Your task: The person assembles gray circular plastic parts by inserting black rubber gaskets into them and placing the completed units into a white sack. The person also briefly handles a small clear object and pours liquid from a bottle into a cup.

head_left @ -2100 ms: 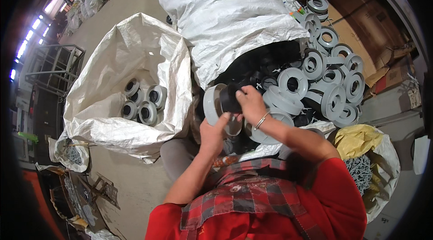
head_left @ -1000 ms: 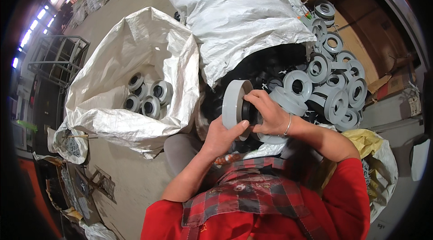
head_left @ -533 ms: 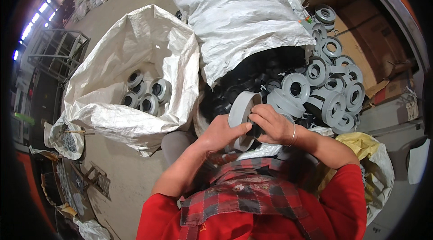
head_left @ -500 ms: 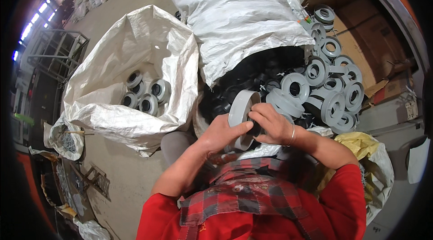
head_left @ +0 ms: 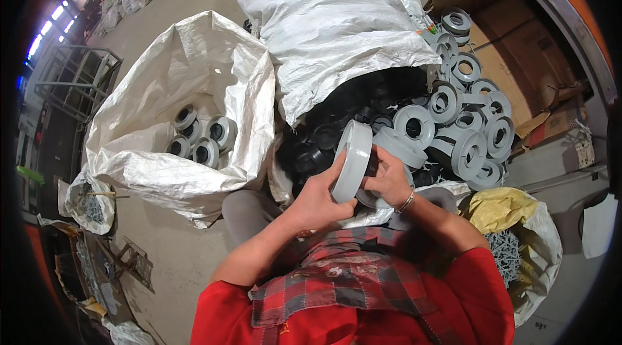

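A wide grey plastic ring (head_left: 354, 157) stands on edge in front of me. My left hand (head_left: 319, 199) is closed on its lower left side, with the thumb along the bottom. At its right side my right hand (head_left: 391, 182) is closed, the fingers pinching a black ring (head_left: 372, 167) mostly hidden by the fingers and the grey ring. Just beyond lie loose black rings (head_left: 308, 157) at the mouth of a white woven sack (head_left: 337, 21). Several grey rings (head_left: 470, 154) are heaped to the right of them.
On the left an open white sack (head_left: 240, 53) contains several grey rings with black centres (head_left: 221, 131). A bag of screws (head_left: 502, 261) stands by my right elbow. Another small bag (head_left: 97, 209) sits far left. A cardboard box (head_left: 531, 53) is at the back right.
The grey ring has turned so more of its outer wall shows. My right hand has shifted slightly right and lower, its fingers now more behind the ring. The view has moved a little.
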`<control>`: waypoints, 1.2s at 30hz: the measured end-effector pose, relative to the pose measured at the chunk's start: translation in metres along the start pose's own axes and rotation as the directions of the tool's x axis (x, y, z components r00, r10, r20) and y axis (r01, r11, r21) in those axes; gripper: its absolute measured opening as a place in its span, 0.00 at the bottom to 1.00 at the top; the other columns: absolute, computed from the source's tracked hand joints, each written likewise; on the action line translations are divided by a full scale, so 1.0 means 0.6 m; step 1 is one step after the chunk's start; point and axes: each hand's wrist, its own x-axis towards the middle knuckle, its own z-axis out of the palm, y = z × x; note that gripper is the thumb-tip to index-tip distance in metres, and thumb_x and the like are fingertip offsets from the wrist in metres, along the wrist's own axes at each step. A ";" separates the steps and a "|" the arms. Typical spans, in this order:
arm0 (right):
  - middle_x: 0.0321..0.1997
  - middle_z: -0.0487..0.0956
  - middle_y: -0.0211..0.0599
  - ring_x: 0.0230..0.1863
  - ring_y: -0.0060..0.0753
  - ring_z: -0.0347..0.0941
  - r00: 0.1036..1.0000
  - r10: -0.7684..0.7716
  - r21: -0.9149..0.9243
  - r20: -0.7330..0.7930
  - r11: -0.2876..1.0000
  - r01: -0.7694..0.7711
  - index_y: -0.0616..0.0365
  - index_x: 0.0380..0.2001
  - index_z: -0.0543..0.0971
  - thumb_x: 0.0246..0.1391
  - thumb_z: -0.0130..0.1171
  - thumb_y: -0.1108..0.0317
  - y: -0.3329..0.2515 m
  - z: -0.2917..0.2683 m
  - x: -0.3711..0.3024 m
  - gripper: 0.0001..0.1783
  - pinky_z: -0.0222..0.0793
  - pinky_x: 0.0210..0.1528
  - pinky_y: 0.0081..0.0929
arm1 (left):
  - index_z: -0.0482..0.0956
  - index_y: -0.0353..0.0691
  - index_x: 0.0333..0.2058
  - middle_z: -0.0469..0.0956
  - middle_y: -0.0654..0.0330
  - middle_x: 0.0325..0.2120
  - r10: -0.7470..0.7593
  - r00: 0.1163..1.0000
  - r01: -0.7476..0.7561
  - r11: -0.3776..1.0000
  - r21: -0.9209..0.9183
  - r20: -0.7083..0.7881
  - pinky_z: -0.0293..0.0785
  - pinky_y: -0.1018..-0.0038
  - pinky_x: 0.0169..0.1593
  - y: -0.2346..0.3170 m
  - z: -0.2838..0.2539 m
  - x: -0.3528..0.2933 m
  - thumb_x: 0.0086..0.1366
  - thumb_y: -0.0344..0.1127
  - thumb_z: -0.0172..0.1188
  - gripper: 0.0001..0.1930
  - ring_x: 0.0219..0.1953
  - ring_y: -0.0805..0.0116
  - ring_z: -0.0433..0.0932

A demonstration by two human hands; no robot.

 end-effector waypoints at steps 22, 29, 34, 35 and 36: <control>0.43 0.73 0.34 0.44 0.31 0.72 0.933 0.337 0.421 -0.127 0.870 -0.257 0.60 0.47 0.71 0.56 0.56 0.63 0.036 -0.013 -0.020 0.18 0.72 0.46 0.34 | 0.52 0.41 0.65 0.74 0.57 0.47 -0.117 0.968 0.156 0.973 -0.168 0.222 0.66 0.77 0.51 -0.019 -0.015 0.018 0.61 0.32 0.57 0.35 0.45 0.75 0.70; 0.43 0.74 0.35 0.43 0.33 0.72 0.907 0.421 0.553 0.024 0.750 -0.363 0.59 0.45 0.72 0.60 0.49 0.59 0.031 -0.027 -0.012 0.16 0.71 0.47 0.40 | 0.44 0.38 0.66 0.61 0.50 0.60 -0.020 0.932 -0.006 0.997 0.071 0.362 0.56 0.74 0.61 -0.038 -0.046 0.028 0.52 0.31 0.66 0.48 0.59 0.69 0.62; 0.44 0.74 0.39 0.44 0.23 0.70 0.992 0.039 -0.134 -0.124 0.989 -0.056 0.67 0.47 0.68 0.44 0.65 0.70 0.030 0.008 -0.005 0.27 0.70 0.44 0.25 | 0.65 0.31 0.54 0.78 0.52 0.32 0.104 0.975 -0.062 0.976 0.207 -0.196 0.74 0.71 0.39 -0.054 0.022 0.010 0.52 0.38 0.66 0.33 0.33 0.66 0.77; 0.45 0.72 0.43 0.44 0.27 0.70 0.995 -0.057 -0.373 -0.081 0.928 0.023 0.67 0.48 0.67 0.42 0.65 0.71 0.025 0.003 -0.011 0.29 0.70 0.45 0.27 | 0.69 0.31 0.49 0.78 0.56 0.29 0.024 0.983 -0.009 0.996 0.084 -0.180 0.73 0.73 0.36 -0.053 0.021 0.013 0.52 0.37 0.64 0.27 0.30 0.70 0.75; 0.46 0.71 0.46 0.45 0.30 0.70 0.989 -0.149 -0.587 -0.024 0.802 0.106 0.67 0.49 0.67 0.40 0.66 0.71 0.022 -0.006 -0.016 0.31 0.69 0.45 0.29 | 0.72 0.31 0.44 0.77 0.59 0.25 -0.049 0.988 0.043 0.998 -0.046 -0.147 0.72 0.76 0.33 -0.052 0.016 0.012 0.53 0.36 0.63 0.21 0.27 0.74 0.74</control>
